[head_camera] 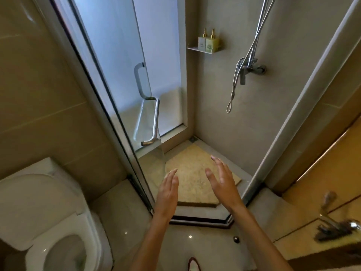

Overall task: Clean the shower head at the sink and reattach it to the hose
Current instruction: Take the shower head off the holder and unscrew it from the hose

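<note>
Grip: both hands are empty, fingers straight and loosely spread, touching nothing.
Left hand: raised in front of the shower doorway, back of the hand towards the camera, fingers together and pointing up and away, just right of the glass door's lower edge.
Right hand: held a little higher and further forward than the left, palm turned inward towards it, thumb apart from the fingers; the two hands are near each other but not touching.
Hose: a metal shower hose hangs against the back wall of the stall, looping down from the mixer valve and rising again along the riser pipe out of the top of the view; its lowest loop hangs free, well above the floor.
Shower head: not visible; the top of the hose runs out of view.
Glass door: swung open into the stall, its chrome handle facing the opening.
Stall floor: a beige stone floor panel lies beneath the hands.
Shelf: fixed in the stall corner, carrying two pump bottles side by side.
Toilet: lower left, lid up, outside the stall.
Sink tap: blurred, at the right edge over a yellowish counter, well apart from the hose.
</note>
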A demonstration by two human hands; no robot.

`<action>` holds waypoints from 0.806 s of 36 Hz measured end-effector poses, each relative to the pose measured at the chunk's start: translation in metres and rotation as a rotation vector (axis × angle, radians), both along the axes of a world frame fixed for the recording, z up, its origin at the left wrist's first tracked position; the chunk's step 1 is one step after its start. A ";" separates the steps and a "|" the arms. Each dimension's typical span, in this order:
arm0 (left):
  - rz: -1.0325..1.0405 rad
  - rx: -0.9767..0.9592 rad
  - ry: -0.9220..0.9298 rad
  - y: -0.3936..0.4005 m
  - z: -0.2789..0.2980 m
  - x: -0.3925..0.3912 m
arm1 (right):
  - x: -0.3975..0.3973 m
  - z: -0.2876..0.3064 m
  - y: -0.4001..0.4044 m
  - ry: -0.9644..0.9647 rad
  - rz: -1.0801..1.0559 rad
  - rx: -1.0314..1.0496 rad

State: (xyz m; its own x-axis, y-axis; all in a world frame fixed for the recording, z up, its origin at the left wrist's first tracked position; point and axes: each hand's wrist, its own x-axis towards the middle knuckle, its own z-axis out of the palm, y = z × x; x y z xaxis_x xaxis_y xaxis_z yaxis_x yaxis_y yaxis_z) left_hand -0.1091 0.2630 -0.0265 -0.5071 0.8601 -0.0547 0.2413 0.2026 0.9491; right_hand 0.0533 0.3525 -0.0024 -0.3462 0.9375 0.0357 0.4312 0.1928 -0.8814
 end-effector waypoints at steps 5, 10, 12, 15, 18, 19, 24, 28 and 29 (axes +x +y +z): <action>-0.022 -0.016 -0.047 0.053 0.002 -0.017 | -0.016 0.003 0.042 0.046 -0.050 -0.074; -0.040 -0.014 -0.093 0.093 0.003 -0.027 | -0.027 0.002 0.081 0.043 -0.052 -0.103; -0.031 -0.015 -0.102 0.105 0.000 -0.032 | -0.031 -0.001 0.092 0.038 -0.058 -0.105; -0.046 -0.035 -0.091 0.127 -0.001 -0.040 | -0.037 -0.002 0.111 0.038 -0.069 -0.115; -0.049 -0.045 -0.096 0.153 0.001 -0.052 | -0.048 -0.002 0.137 0.031 -0.065 -0.117; -0.047 -0.044 -0.096 0.160 0.002 -0.054 | -0.050 -0.002 0.143 0.029 -0.063 -0.116; -0.056 -0.070 -0.065 0.200 0.001 -0.072 | -0.067 -0.004 0.181 0.035 -0.067 -0.134; -0.076 -0.074 -0.044 0.246 -0.007 -0.096 | -0.094 -0.007 0.226 0.049 -0.091 -0.134; -0.082 -0.070 -0.062 0.257 -0.009 -0.100 | -0.100 -0.007 0.237 0.048 -0.093 -0.143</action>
State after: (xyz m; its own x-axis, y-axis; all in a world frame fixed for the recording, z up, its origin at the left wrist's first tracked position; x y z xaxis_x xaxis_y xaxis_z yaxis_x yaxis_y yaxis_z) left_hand -0.2091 0.5204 -0.0358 -0.4291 0.8915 -0.1454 0.2007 0.2510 0.9469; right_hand -0.0462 0.5897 -0.0095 -0.2587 0.9621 -0.0859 0.3978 0.0251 -0.9171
